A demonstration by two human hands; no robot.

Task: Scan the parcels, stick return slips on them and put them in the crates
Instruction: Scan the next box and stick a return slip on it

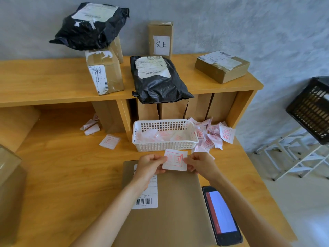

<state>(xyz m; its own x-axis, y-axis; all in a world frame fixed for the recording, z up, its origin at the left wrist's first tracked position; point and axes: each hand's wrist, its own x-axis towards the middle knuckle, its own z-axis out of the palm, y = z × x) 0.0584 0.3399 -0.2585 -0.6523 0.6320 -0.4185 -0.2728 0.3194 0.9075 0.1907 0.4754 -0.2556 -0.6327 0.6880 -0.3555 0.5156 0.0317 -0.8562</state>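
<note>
Flat brown parcel point(170, 207) lies nearest, at 6 o'clock on the bench point(62, 175), shipping label point(146, 193) face up on its left part. Phone point(221, 215) lies just beside parcel's right edge, at 5 o'clock, screen lit. Both hands hold one return slip point(175, 159) above parcel's far edge: left hand point(150, 164) pinches its left edge, right hand point(199, 164) pinches its right edge; red stamp faces up. White basket point(164, 135) sits just beyond slip at 12 o'clock, slips inside. Loose slips point(212, 135) are piled at its right, 1 o'clock; a few more point(99, 132) at 11 o'clock. Shelf point(44, 82) beyond carries black bag point(159, 79), brown boxes point(105, 72), a second bag point(90, 25) stacked on them. Black crate point(310, 111) at 3 o'clock, off the bench.
</note>
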